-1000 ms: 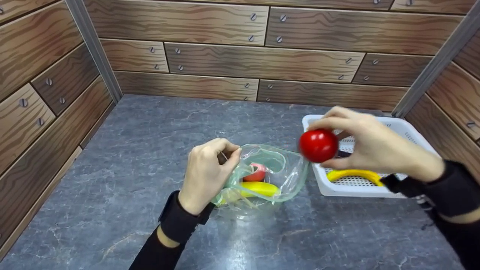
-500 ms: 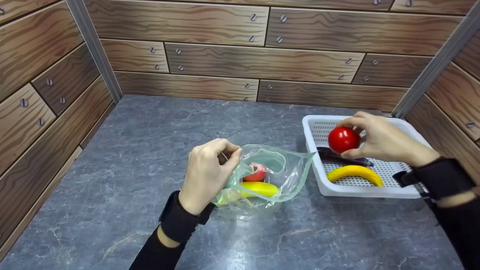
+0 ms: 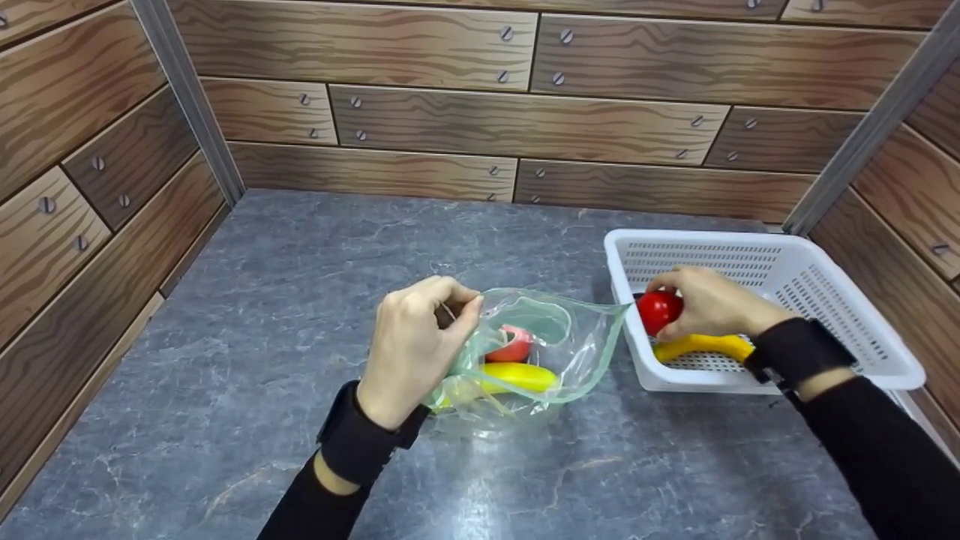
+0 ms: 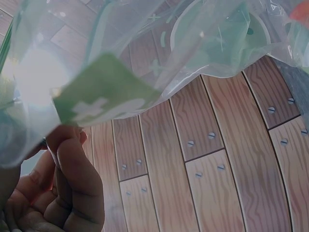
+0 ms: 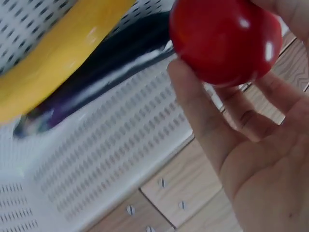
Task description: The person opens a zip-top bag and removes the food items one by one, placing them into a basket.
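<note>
Head view: left hand (image 3: 420, 345) pinches plastic bag (image 3: 553, 321) at rim; right hand (image 3: 712, 301) grips red ball (image 3: 659, 312) inside white basket (image 3: 705, 382).

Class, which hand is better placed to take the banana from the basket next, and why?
Probably the right hand: it is at the basket, near the banana, though holding a red ball. The left hand pinches the bag.

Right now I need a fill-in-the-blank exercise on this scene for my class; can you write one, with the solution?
The left hand pinches the see-through bag, which in the head view is ____ of the white basket.
The right hand holds a round object coloured ____.
Beside the dark eggplant in the basket lies a yellow ____.

Missing words: left; red; banana.
</note>
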`<state>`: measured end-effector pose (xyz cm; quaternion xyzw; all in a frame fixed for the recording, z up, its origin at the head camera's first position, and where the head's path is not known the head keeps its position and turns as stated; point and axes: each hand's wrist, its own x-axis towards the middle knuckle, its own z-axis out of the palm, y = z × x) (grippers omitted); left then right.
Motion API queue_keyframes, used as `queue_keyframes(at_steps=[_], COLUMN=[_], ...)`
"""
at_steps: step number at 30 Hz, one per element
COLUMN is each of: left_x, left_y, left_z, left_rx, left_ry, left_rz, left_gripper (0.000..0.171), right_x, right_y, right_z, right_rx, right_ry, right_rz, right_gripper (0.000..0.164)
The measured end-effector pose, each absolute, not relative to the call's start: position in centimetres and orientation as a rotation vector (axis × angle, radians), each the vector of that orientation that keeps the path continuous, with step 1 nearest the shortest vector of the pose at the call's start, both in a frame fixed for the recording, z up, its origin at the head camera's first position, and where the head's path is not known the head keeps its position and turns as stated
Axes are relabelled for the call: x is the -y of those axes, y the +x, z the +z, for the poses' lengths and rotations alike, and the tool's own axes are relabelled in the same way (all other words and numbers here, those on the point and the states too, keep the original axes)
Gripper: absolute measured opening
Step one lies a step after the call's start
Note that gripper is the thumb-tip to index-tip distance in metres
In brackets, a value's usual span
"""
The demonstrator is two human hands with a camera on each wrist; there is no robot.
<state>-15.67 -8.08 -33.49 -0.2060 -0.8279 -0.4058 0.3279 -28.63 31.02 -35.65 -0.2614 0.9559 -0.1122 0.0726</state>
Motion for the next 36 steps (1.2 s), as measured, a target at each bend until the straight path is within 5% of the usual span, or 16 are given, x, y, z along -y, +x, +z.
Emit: queue_keyframes(at_steps=[22, 36], left_x=[8.1, 8.0], left_y=[-15.8, -15.6], left_z=[-33.6, -33.5], left_rx=[2.170, 2.164], left_ry=[-0.539, -0.550], left_rz=[-1.072, -1.071], left_gripper=[0.006, 0.005], right_x=[-30.1, -27.5], right_y=[-31.2, -26.2], right_z=[-37.2, -28.9], right_rx=[-2.750, -2.964], right_ry=[-0.677, -0.994], right_rz=[-0.216, -0.266], right_gripper=[0.060, 0.047])
